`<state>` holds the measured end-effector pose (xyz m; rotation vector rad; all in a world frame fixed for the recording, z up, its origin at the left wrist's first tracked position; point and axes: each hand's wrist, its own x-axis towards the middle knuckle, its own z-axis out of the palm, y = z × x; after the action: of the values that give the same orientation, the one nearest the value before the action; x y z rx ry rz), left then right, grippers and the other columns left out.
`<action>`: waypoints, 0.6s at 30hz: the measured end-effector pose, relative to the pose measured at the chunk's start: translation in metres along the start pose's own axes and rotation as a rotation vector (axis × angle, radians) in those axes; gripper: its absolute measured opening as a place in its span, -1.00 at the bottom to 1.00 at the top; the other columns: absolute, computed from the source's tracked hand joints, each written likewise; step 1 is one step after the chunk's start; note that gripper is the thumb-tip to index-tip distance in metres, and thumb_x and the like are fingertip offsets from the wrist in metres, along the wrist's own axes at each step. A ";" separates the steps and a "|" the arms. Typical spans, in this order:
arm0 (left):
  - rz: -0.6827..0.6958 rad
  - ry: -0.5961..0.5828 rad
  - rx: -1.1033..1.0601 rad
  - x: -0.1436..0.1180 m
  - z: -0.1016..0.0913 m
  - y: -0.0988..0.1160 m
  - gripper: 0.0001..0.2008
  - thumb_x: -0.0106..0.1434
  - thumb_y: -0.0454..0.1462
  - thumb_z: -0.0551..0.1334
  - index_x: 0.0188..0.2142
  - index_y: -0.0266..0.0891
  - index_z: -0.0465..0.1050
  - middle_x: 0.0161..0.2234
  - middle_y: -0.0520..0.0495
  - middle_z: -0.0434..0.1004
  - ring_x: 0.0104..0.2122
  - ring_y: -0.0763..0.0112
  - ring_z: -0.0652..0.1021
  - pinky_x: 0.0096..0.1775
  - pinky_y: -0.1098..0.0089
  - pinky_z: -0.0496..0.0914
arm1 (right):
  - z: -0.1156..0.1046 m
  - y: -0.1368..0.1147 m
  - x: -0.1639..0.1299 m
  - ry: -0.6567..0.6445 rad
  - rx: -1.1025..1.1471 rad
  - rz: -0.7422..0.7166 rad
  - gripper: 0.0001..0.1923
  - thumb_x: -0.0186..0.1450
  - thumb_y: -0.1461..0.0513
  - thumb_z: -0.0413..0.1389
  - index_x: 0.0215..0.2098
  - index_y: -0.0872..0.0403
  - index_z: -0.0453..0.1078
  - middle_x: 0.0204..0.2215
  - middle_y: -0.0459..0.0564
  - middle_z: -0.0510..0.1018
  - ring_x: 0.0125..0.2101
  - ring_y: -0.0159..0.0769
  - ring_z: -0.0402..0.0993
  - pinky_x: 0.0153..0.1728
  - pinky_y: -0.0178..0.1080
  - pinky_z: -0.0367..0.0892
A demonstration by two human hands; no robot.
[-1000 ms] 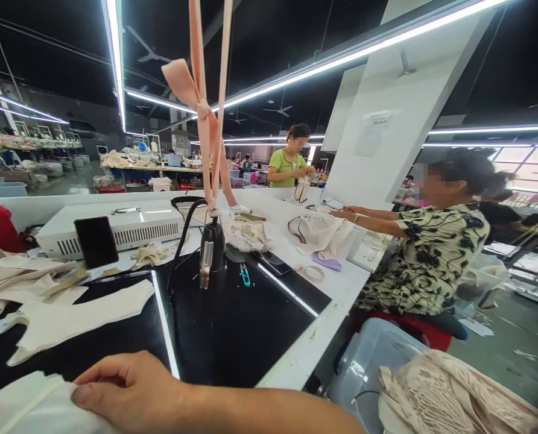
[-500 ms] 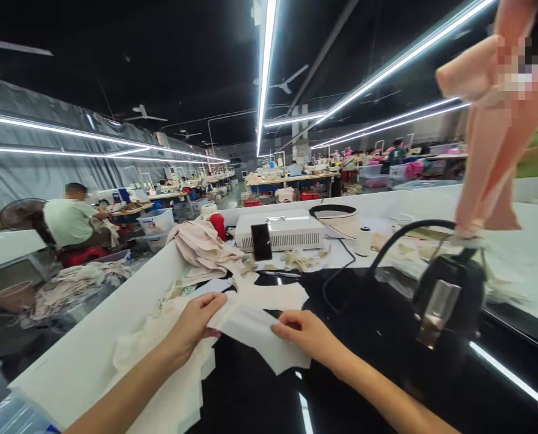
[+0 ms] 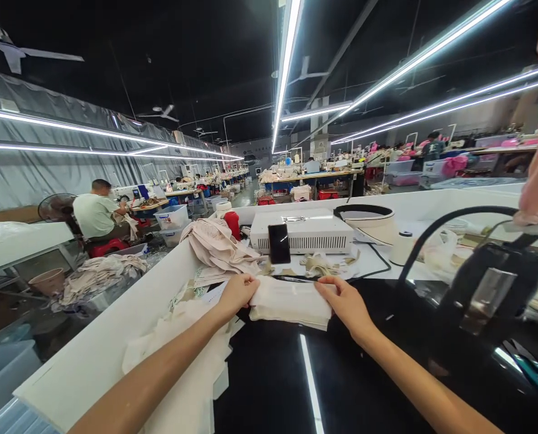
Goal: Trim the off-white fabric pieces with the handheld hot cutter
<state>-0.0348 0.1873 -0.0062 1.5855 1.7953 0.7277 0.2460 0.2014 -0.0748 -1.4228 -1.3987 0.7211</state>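
Head view: left hand (image 3: pixel 238 292) and right hand (image 3: pixel 347 304) reach forward, fingers pinching the folded white fabric piece (image 3: pixel 291 301) on the desk (image 3: pixel 269 386); half a second ago it was unfolded, nearer.

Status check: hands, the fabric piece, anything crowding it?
Left hand and right hand grip opposite ends of the folded white fabric piece on the black surface. Black iron at right, apart.
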 end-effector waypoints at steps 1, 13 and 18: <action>0.002 -0.001 0.056 0.001 0.002 -0.002 -0.72 0.61 -0.08 0.38 0.01 -0.29 0.59 -0.12 -0.06 0.65 -0.24 0.30 0.68 -0.17 0.26 0.66 | 0.000 0.004 0.003 -0.027 -0.035 0.014 -0.74 0.59 0.07 0.29 0.00 0.12 0.56 -0.28 -0.10 0.63 -0.44 -0.37 0.56 -0.41 -0.29 0.55; 0.058 -0.011 0.385 -0.005 0.010 -0.006 -0.74 0.58 -0.11 0.41 0.03 -0.26 0.60 -0.01 -0.12 0.67 -0.07 0.19 0.69 0.02 0.10 0.65 | 0.013 0.019 0.000 0.012 -0.303 -0.202 -0.66 0.55 0.11 0.33 0.21 0.07 0.55 0.22 0.13 0.62 0.16 0.01 0.62 0.19 0.16 0.59; 0.167 0.115 0.336 -0.036 -0.016 0.003 -0.73 0.52 -0.15 0.44 -0.27 -0.24 0.54 -0.25 0.01 0.61 -0.20 0.27 0.63 -0.08 0.24 0.55 | 0.009 -0.007 -0.032 0.030 -0.320 -0.290 -0.69 0.57 0.10 0.30 0.23 -0.05 0.56 0.35 0.13 0.54 0.27 0.04 0.55 0.28 0.15 0.52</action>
<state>-0.0425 0.1517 0.0098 1.9669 1.9639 0.6266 0.2295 0.1716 -0.0785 -1.4208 -1.7077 0.2963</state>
